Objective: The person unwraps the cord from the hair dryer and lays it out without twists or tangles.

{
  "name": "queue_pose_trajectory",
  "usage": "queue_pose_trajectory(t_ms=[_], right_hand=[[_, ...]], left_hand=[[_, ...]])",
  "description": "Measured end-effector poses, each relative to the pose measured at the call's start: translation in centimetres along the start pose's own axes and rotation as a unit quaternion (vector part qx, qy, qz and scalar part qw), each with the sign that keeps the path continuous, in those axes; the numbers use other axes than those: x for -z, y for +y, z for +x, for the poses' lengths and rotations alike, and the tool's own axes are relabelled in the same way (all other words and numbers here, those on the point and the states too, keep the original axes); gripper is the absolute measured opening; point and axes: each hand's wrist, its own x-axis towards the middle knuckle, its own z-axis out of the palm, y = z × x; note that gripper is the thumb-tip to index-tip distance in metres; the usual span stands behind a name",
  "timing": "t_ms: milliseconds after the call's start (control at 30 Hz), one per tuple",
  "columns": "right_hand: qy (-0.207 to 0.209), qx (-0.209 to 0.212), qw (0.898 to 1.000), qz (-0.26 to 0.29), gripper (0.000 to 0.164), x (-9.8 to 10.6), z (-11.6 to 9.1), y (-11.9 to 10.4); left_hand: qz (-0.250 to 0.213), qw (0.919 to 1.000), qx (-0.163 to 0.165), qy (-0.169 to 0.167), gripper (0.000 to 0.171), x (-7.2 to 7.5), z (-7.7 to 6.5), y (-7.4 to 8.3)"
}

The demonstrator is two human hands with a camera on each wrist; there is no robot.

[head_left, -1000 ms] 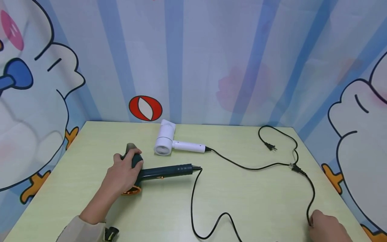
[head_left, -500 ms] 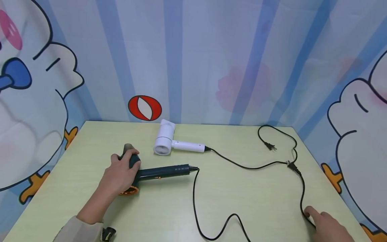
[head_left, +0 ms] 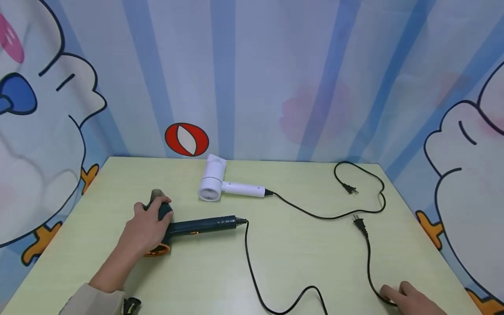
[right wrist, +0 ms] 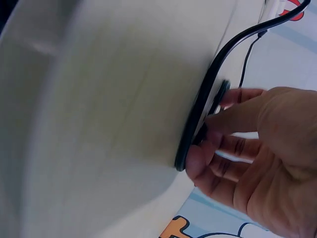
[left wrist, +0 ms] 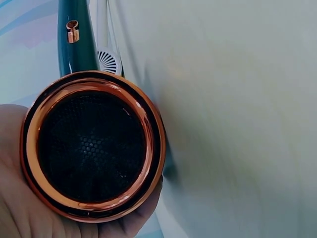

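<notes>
My left hand [head_left: 143, 229] grips the head of a dark green hair dryer [head_left: 204, 225] at the left of the table. Its copper-rimmed air intake [left wrist: 91, 148] fills much of the left wrist view, with my palm and fingers around the casing. At the lower right, my right hand [head_left: 411, 301] pinches the black power cord [head_left: 369, 262] between thumb and fingers. The right wrist view shows the cord [right wrist: 200, 99] bent in a loop at my fingertips. Its two-pin plug [head_left: 360, 225] points away from me, just short of the white dryer's cord.
A white hair dryer [head_left: 212, 181] lies farther back. Its black cord [head_left: 315, 216] runs right and loops round to a plug [head_left: 349, 189]. The green dryer's cord [head_left: 252, 271] curves across the front of the table [head_left: 299, 253]. A cartoon-printed curtain [head_left: 260, 78] stands behind.
My right hand has moved left, drawing the held cord's plug left and off the white dryer's cord. The green dryer and my left hand have shifted slightly left in view.
</notes>
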Motion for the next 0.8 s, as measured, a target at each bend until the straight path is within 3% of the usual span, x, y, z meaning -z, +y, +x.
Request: queue_pose_trajectory(t_ms=[167,367,467,633,700,800], right_hand=[[0.070,0.141,0.987,-0.008,0.033,-0.6,-0.3,-0.8],[0.082,0.225,0.971,0.005,0.028,0.6,0.6,-2.6],[0.092,0.251,0.964,-0.004,0.036,1.5,1.2,-3.3],[0.093,0.246,0.965,-0.011,0.050,2.9,2.6,-3.7],[0.090,0.239,0.967,0.000,0.037,3.4,3.4,-3.5],[0.119,0.235,0.965,0.001,0.022,4.1,4.6,-3.2]], left_hand=[[0.003,1.0000,-0.009,0.003,0.046,0.3,0.0,-0.3],[0.010,0.9995,-0.030,0.000,0.045,0.5,0.4,-0.9],[0.020,0.9985,-0.051,0.002,0.044,0.7,0.6,-1.4],[0.045,0.9956,-0.082,0.002,0.043,1.4,1.3,-3.1],[0.055,0.9941,-0.093,-0.004,0.044,1.8,1.6,-3.9],[0.066,0.9912,-0.114,-0.010,0.044,2.6,2.1,-5.3]])
